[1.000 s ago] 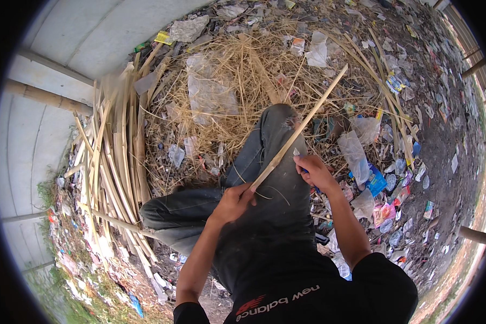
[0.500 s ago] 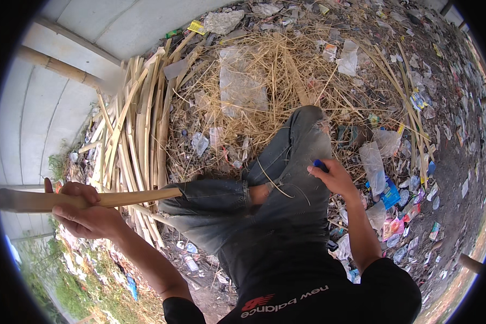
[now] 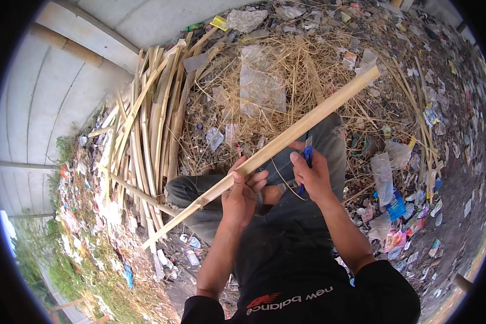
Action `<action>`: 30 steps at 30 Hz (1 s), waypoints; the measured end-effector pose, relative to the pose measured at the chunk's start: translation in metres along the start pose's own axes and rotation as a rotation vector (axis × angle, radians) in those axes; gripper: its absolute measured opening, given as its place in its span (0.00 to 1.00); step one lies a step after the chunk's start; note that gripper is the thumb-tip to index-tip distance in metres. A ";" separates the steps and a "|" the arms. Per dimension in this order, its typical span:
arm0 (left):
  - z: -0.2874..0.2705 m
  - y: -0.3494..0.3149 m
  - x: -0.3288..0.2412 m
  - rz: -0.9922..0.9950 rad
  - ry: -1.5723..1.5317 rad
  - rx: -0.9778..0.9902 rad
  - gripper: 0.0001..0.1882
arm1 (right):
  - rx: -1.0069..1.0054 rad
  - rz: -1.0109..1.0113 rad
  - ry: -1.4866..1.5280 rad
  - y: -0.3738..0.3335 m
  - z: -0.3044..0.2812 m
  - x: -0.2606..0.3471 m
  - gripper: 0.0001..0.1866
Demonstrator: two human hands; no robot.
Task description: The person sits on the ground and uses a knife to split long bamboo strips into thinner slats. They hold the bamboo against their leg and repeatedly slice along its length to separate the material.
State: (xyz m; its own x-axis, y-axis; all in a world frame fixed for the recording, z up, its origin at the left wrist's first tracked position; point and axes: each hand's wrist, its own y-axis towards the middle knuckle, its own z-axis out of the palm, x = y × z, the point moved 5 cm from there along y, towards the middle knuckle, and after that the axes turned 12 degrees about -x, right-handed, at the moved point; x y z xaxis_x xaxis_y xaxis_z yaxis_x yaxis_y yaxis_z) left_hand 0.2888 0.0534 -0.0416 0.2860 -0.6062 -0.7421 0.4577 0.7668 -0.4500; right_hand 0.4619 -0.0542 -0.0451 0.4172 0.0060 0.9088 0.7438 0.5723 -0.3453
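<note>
Littered ground beside pale split bamboo slats (image 3: pixel 146 129); left hand (image 3: pixel 242 194) clenched around long pale bamboo strip (image 3: pixel 286 141), right hand (image 3: pixel 310 175) grasping blue-handled knife (image 3: pixel 306 157); trimming seemingly barely begun

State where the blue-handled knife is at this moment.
In the head view, the blue-handled knife is right of centre, gripped in the right hand, against the bamboo strip.

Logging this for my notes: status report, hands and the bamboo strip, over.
Left hand gripping bamboo strip mid-length. Right hand holding blue-handled knife against the strip. Strip angled up to the right over the lap; pile of bamboo strips lying at left, apart.
</note>
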 end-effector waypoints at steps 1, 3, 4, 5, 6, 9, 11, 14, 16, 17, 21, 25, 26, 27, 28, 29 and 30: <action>0.003 -0.002 0.012 -0.046 0.029 0.020 0.32 | 0.002 0.030 0.056 -0.001 0.007 0.001 0.22; 0.009 -0.002 0.025 -0.147 0.056 0.040 0.33 | -0.007 0.050 0.209 0.001 0.014 -0.002 0.18; 0.011 0.000 0.028 -0.202 0.049 0.035 0.34 | -0.040 0.040 0.228 0.004 0.013 -0.006 0.15; 0.011 0.001 0.030 -0.258 0.043 0.028 0.34 | -0.074 0.031 0.248 0.006 0.012 -0.010 0.15; 0.013 -0.001 0.033 -0.334 0.079 0.110 0.35 | -0.107 0.023 0.267 0.008 0.010 -0.012 0.16; 0.017 -0.020 0.022 -0.501 0.255 0.356 0.30 | -0.173 -0.015 0.387 0.018 -0.001 -0.009 0.19; 0.008 -0.036 0.006 -0.045 0.475 0.275 0.23 | -0.146 -0.050 0.425 0.030 -0.015 -0.005 0.18; 0.009 -0.043 -0.051 1.007 1.168 0.066 0.11 | -0.175 -0.060 0.444 0.040 -0.035 0.000 0.18; -0.004 -0.031 -0.064 1.145 1.356 -0.045 0.11 | -0.164 -0.063 0.467 0.047 -0.045 0.002 0.18; -0.019 -0.022 -0.060 0.972 1.340 -0.004 0.12 | -0.169 -0.045 0.489 0.050 -0.049 0.001 0.18; -0.064 -0.022 -0.031 0.260 1.150 0.191 0.14 | -0.191 -0.039 0.533 0.060 -0.053 0.003 0.19; -0.079 -0.033 -0.010 -0.005 0.956 0.311 0.16 | -0.247 -0.003 0.526 0.066 -0.050 0.005 0.18; -0.078 -0.032 -0.011 -0.013 0.956 0.315 0.16 | -0.264 0.010 0.525 0.069 -0.049 0.003 0.18; -0.075 -0.033 -0.015 -0.020 0.956 0.319 0.15 | -0.279 0.014 0.524 0.071 -0.050 0.001 0.17; -0.073 -0.032 -0.017 -0.027 0.955 0.323 0.14 | -0.287 0.022 0.523 0.071 -0.050 0.001 0.17; -0.072 -0.033 -0.020 -0.027 0.956 0.354 0.14 | -0.293 0.031 0.522 0.071 -0.050 0.000 0.17; -0.071 -0.033 -0.022 -0.027 0.958 0.386 0.13 | -0.299 0.040 0.521 0.072 -0.049 0.000 0.17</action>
State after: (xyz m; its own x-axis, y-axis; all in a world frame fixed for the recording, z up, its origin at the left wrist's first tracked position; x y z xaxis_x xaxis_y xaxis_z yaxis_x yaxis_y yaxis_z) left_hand 0.2076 0.0567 -0.0458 -0.4410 -0.0702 -0.8948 0.7416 0.5330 -0.4073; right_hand 0.5408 -0.0538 -0.0817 0.5931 -0.4232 0.6850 0.8051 0.3240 -0.4969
